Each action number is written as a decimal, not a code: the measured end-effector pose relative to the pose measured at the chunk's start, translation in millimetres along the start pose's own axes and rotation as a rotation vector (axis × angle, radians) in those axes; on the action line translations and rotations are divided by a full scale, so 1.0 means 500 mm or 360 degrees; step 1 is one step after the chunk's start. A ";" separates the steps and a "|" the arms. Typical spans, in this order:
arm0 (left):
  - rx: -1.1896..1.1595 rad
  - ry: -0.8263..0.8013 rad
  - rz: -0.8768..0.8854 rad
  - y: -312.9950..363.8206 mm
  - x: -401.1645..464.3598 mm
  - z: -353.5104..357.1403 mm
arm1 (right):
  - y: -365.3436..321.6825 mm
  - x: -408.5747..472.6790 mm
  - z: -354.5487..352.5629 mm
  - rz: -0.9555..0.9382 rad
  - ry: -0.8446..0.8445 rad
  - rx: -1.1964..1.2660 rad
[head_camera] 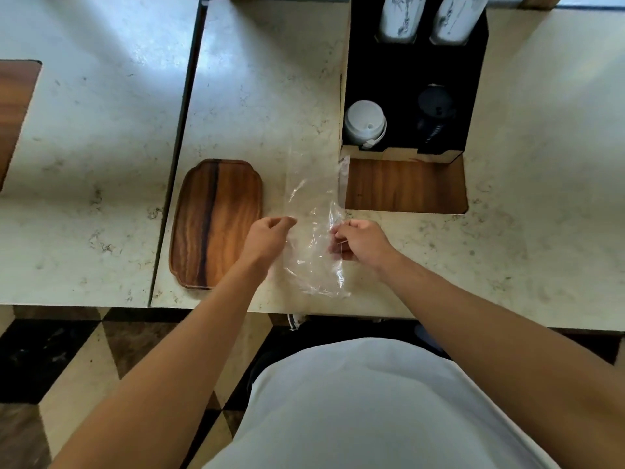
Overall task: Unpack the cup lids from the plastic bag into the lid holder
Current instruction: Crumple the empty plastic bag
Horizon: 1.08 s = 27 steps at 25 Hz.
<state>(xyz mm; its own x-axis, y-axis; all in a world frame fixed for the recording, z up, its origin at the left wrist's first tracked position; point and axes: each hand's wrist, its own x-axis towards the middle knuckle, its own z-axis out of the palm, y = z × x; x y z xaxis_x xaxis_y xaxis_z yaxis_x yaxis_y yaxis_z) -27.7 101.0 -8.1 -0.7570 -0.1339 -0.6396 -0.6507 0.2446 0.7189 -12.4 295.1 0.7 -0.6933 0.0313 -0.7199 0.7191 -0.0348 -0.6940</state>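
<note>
A clear plastic bag [313, 228] lies flat and looks empty on the marble counter, stretching from the lid holder towards the front edge. My left hand [269, 236] pinches its left side and my right hand [360, 242] grips its right side. The black lid holder [411, 76] stands at the back right. Its front left slot holds a stack of white lids [365, 125], and its front right slot holds a stack of black lids [434, 113].
A wooden tray [216, 221] lies just left of the bag. Two sleeves of white cups [429, 16] stand in the holder's rear slots. A wooden inset [406, 186] lies in front of the holder. A gap [182, 130] separates a second counter on the left.
</note>
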 end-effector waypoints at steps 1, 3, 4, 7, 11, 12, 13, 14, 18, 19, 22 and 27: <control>-0.0148 -0.0141 -0.0027 0.008 0.001 0.006 | 0.002 -0.002 -0.014 -0.0011 0.0001 0.0021; -0.0368 -0.0370 -0.0074 0.023 -0.005 0.018 | 0.007 -0.004 -0.040 -0.0023 0.0003 0.0058; -0.0367 -0.0423 -0.0060 0.028 -0.007 0.023 | 0.011 -0.005 -0.051 -0.0028 0.0005 0.0079; -0.0283 -0.0457 0.0009 0.036 -0.013 0.041 | 0.021 -0.009 -0.084 -0.0117 0.0032 -0.0056; -0.0444 -0.0464 -0.0057 0.043 -0.013 0.052 | 0.017 -0.019 -0.122 -0.0182 0.0059 0.0147; -0.0543 -0.0506 -0.0102 0.046 -0.013 0.054 | 0.016 -0.021 -0.131 -0.0167 0.0024 0.0295; -0.0634 -0.0550 -0.0147 0.049 -0.015 0.056 | 0.014 -0.021 -0.139 -0.0141 -0.0025 0.0443; -0.0715 -0.0580 -0.0188 0.054 -0.018 0.058 | 0.012 -0.022 -0.144 -0.0104 -0.0076 0.0586; -0.1033 -0.0620 -0.0394 0.069 -0.031 0.066 | 0.010 -0.028 -0.150 0.0043 -0.0254 0.0881; -0.1147 -0.0642 -0.0460 0.070 -0.033 0.066 | 0.012 -0.030 -0.154 0.0077 -0.0322 0.0932; -0.1509 -0.0675 -0.0618 0.072 -0.033 0.067 | 0.015 -0.034 -0.174 0.0041 -0.0552 0.0960; -0.0811 -0.0865 -0.0330 0.070 -0.034 0.073 | 0.013 -0.033 -0.183 -0.0129 -0.0467 0.0614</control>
<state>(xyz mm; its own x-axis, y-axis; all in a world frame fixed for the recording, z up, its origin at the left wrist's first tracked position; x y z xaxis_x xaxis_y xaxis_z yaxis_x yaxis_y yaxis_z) -35.3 146.8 18.0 -0.5663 0.3938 -0.7240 -0.8230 -0.2237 0.5221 8.0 385.6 7.7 -0.7703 -0.2317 -0.5941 0.6308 -0.4134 -0.6566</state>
